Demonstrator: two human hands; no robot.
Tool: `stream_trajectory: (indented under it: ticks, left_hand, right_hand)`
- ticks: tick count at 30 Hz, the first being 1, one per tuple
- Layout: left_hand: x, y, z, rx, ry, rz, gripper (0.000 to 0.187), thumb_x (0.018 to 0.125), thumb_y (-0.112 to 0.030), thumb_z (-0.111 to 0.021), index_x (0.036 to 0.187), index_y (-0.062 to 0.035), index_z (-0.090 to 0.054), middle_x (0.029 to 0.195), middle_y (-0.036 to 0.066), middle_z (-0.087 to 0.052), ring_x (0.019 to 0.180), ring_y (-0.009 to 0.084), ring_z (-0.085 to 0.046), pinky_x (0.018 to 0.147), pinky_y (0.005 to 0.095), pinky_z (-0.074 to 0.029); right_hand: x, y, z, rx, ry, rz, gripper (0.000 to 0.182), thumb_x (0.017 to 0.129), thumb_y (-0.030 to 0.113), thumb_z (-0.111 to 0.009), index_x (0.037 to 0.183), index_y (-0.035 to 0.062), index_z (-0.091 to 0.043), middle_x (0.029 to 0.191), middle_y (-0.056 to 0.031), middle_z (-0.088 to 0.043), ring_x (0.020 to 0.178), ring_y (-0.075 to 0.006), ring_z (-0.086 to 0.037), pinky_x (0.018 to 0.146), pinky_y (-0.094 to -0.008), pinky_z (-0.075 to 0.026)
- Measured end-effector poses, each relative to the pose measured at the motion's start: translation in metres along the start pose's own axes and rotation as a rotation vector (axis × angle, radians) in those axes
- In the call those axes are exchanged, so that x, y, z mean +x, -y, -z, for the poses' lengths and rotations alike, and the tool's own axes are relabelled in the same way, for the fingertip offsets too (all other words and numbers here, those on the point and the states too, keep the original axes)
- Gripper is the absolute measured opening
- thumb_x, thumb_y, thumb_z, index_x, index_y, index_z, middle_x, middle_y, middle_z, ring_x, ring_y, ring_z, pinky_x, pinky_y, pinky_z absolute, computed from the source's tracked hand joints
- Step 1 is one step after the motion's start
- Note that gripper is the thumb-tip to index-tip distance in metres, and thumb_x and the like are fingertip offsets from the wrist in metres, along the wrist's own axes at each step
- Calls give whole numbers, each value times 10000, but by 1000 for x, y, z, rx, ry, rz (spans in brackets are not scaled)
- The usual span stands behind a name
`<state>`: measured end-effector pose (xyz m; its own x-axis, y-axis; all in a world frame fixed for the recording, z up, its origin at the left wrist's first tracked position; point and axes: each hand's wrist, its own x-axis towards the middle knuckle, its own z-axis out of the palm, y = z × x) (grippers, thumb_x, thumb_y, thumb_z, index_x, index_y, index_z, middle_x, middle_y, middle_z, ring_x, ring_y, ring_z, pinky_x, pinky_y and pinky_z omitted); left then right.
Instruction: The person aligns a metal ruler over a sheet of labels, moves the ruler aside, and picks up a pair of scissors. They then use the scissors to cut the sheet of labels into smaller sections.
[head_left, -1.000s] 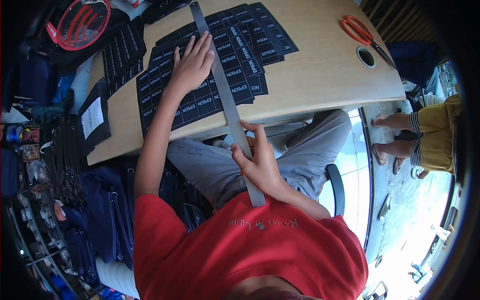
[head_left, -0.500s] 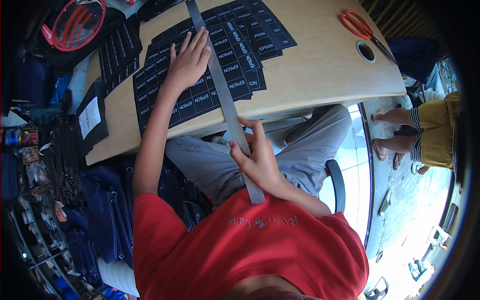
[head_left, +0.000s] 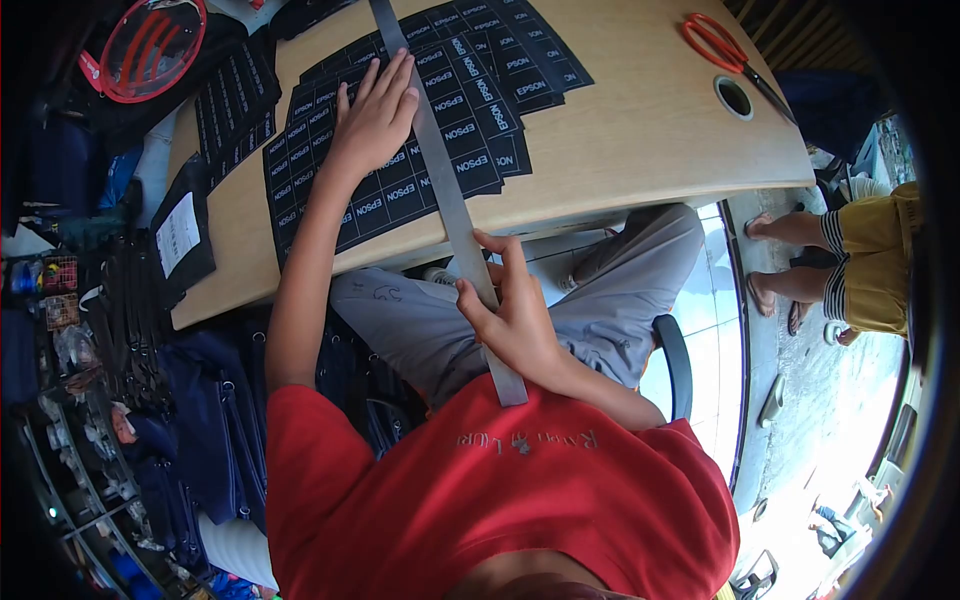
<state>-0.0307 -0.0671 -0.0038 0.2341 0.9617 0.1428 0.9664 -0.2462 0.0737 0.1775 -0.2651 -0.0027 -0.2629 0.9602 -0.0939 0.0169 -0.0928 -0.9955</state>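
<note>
A long steel ruler [head_left: 440, 165] lies slantwise across black sheets [head_left: 385, 205] printed with EPSON in white-lined boxes, and its near end reaches past the table edge to my red shirt. My left hand [head_left: 375, 115] rests flat on the top sheet, fingers stretched out, with the fingertips against the ruler's left side. Over my lap, my right hand [head_left: 515, 315] grips the overhanging part of the ruler between thumb and fingers. More printed sheets [head_left: 535, 70] are fanned out beneath and to the right of the ruler.
Orange-handled scissors [head_left: 735, 60] lie at the table's right, beside a round cable hole [head_left: 733, 98]. A red-rimmed racket [head_left: 150, 50] and a black packet with a white label [head_left: 180, 235] are at left. Another person's legs [head_left: 790, 260] stand at right.
Almost nothing differs. The ruler and both hands keep their places on the sheets, with only a very slight shift of the whole view.
</note>
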Motion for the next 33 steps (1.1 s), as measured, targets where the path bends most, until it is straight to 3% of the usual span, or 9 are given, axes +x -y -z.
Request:
stream_trajectory:
  ticks: [9, 11, 12, 14, 18, 20, 21, 23, 33]
  left_hand:
    - [0, 0, 0, 2, -4, -3, 562, 999, -425, -217, 1513, -204, -264, 1583, -34, -204, 1465, 232, -162, 1165, 571, -75]
    - [0, 0, 0, 2, -3, -4, 562, 999, -426, -217, 1513, -204, -264, 1583, -35, -203, 1465, 233, -162, 1165, 571, -74]
    - [0, 0, 0, 3, -2, 0, 562, 999, -427, -217, 1514, -204, -262, 1584, -36, -202, 1465, 232, -161, 1166, 570, -73]
    - [0, 1, -2, 4, -1, 2, 562, 1000, -427, -217, 1514, -205, -261, 1584, -37, -200, 1465, 232, -160, 1166, 569, -71]
    - [0, 4, -5, 28, -19, -6, 548, 1016, -442, -218, 1522, -232, -238, 1586, -42, -200, 1468, 222, -155, 1166, 543, -77]
    - [0, 4, -5, 29, -19, -7, 549, 1015, -445, -217, 1522, -233, -238, 1586, -42, -199, 1467, 222, -156, 1166, 542, -76]
    - [0, 3, -4, 27, -17, -7, 549, 1016, -445, -215, 1522, -233, -237, 1586, -43, -198, 1467, 222, -157, 1166, 542, -76]
    - [0, 2, -2, 26, -15, -9, 549, 1016, -444, -212, 1522, -233, -236, 1586, -43, -197, 1467, 221, -157, 1166, 542, -76]
    - [0, 1, -1, -15, -6, -8, 559, 1003, -422, -214, 1513, -199, -265, 1584, -33, -199, 1465, 239, -159, 1161, 582, -71]
  right_hand:
    - [0, -3, -2, 5, -2, 11, 490, 876, 64, -594, 1288, -24, -343, 707, -220, -631, 583, -336, -633, 572, -376, -477]
    - [0, -6, -3, 30, -15, 51, 502, 915, 77, -586, 1329, -15, -320, 692, -112, -617, 465, -112, -530, 441, -261, -420]
    - [0, -4, -2, 29, -15, 49, 502, 915, 77, -586, 1329, -15, -320, 692, -112, -617, 465, -112, -530, 441, -261, -420]
    - [0, 1, 0, 0, 0, -6, 487, 878, 65, -594, 1288, -22, -347, 702, -218, -626, 584, -329, -630, 570, -376, -473]
    - [0, 0, 0, -1, 6, -19, 491, 877, 64, -595, 1291, -21, -344, 701, -215, -624, 589, -326, -633, 572, -374, -473]
    - [0, -5, -2, 18, -9, 43, 506, 913, 80, -587, 1331, -8, -316, 701, -118, -624, 461, -121, -536, 440, -263, -421]
    - [0, -4, -2, 19, -9, 43, 506, 913, 80, -587, 1331, -8, -316, 701, -118, -624, 461, -121, -536, 440, -263, -421]
    - [0, 0, -1, 2, -3, 10, 499, 877, 65, -595, 1297, -21, -338, 702, -209, -626, 590, -324, -634, 570, -375, -474]
    - [0, -2, -1, 18, -11, 1, 504, 877, 64, -598, 1301, -8, -337, 693, -203, -626, 576, -326, -630, 554, -374, -467]
